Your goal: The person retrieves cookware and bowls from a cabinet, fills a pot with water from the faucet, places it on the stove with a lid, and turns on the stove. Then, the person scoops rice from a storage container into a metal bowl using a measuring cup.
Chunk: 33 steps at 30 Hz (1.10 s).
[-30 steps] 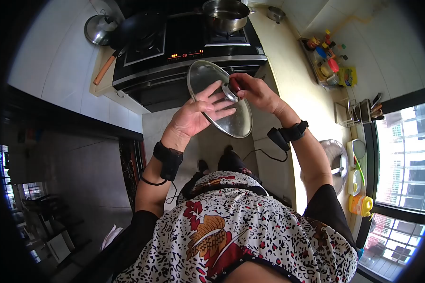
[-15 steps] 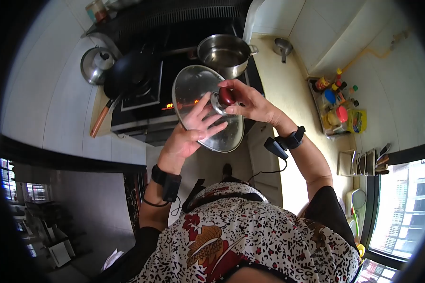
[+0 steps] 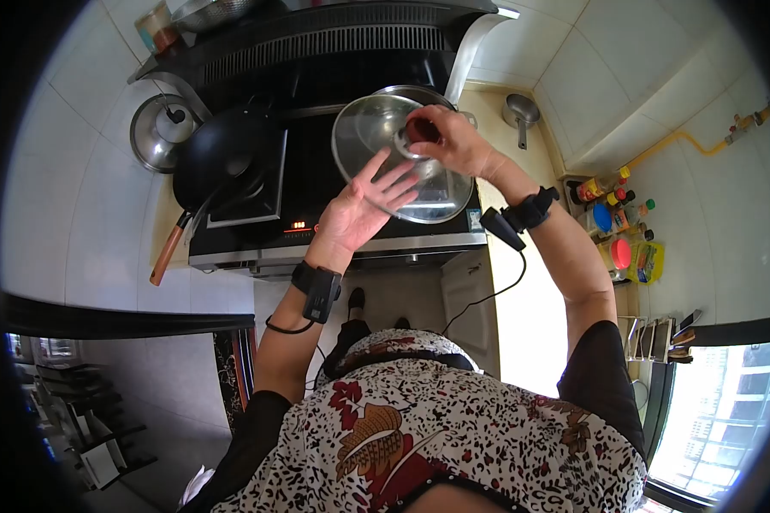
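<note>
A clear glass pot lid (image 3: 441,192) with a metal rim hangs over the right part of the stove. My right hand (image 3: 458,145) is closed around its dark red knob. Fingers spread and palm turned up, my left hand (image 3: 364,209) is at the lid's lower left. Those fingers overlap the glass; whether they touch it I cannot tell. Behind the lid stands a steel pot (image 3: 421,91) on the cooktop, mostly hidden, with its far rim showing.
A black wok (image 3: 210,162) with a wooden handle sits on the left burner of the black stove (image 3: 308,171). A range hood (image 3: 325,60) juts out above. To the right are a small steel saucepan (image 3: 520,109) and several condiment bottles (image 3: 612,218) on the counter.
Both hands have moved forward with the lid, which now covers much of the pot from view and lies flatter. My view has shifted, showing more of the hood.
</note>
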Each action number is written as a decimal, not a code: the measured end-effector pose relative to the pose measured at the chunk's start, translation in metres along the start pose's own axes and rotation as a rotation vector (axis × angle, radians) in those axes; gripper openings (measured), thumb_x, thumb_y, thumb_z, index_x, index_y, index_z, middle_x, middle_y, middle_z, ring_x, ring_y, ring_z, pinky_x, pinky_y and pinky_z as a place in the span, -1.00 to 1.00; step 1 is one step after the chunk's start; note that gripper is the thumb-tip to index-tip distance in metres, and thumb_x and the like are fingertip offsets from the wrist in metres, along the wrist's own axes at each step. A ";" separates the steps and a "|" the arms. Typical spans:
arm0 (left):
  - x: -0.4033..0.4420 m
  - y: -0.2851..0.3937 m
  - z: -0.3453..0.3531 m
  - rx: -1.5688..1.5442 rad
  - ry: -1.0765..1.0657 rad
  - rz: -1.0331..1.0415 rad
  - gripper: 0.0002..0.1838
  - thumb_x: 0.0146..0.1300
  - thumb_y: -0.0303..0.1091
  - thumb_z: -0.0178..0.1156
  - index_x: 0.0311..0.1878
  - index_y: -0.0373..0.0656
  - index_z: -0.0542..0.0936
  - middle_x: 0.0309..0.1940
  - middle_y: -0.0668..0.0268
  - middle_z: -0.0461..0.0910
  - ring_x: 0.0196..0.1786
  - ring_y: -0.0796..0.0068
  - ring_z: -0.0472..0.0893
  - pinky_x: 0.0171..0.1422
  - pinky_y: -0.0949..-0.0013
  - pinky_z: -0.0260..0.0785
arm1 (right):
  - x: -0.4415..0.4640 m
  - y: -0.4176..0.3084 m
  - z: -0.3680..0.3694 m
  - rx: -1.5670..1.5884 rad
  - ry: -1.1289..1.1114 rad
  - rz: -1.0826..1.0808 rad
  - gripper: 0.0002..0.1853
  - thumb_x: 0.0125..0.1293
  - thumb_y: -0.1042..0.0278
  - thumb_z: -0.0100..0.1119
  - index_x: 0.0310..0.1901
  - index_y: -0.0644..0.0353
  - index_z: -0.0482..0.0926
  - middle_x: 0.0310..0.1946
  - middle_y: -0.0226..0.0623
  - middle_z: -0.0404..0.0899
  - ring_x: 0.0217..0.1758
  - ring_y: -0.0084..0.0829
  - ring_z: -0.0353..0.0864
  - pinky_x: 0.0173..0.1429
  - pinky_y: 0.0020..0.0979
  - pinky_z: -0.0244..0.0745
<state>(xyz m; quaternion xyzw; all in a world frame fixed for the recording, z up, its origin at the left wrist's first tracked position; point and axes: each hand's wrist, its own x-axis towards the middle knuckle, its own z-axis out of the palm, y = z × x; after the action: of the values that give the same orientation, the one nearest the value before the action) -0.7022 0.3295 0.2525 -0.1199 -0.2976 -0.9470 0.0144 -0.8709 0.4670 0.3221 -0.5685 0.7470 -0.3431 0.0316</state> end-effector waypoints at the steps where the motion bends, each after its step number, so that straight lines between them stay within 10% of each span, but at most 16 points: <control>1: 0.003 0.001 -0.015 -0.029 0.010 -0.019 0.17 -0.01 0.20 0.32 0.46 -0.21 -0.14 0.40 -0.16 -0.08 0.45 -0.18 -0.03 0.49 -0.14 -0.14 | 0.009 0.007 -0.002 -0.011 -0.005 0.058 -0.54 0.10 0.38 0.32 0.03 0.28 0.43 -0.13 -0.08 0.50 -0.06 -0.20 0.55 0.04 -0.32 0.45; 10: -0.059 0.045 -0.119 -0.213 0.428 -0.160 -0.43 0.39 -0.24 -0.23 0.44 -0.12 0.05 0.41 -0.06 -0.02 0.43 -0.04 0.07 0.46 -0.10 -0.05 | 0.084 0.099 0.027 -0.279 -0.042 0.265 -0.48 0.06 0.24 0.34 0.03 0.29 0.41 -0.08 0.07 0.47 0.09 -0.02 0.43 0.20 -0.22 0.34; 33: -0.097 0.078 -0.190 -0.286 0.460 -0.187 -0.47 0.40 -0.30 -0.31 0.42 -0.20 0.07 0.35 -0.04 0.14 0.41 0.08 0.15 0.47 0.06 -0.04 | 0.104 0.157 0.083 -0.352 -0.114 0.456 -0.41 0.04 0.29 0.39 0.09 0.23 0.37 -0.01 0.05 0.42 0.09 0.00 0.45 0.19 -0.22 0.38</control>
<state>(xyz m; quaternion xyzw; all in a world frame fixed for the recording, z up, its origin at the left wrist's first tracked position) -0.6416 0.1529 0.1227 0.1254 -0.1597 -0.9789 -0.0227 -1.0014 0.3556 0.2081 -0.4011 0.9006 -0.1597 0.0505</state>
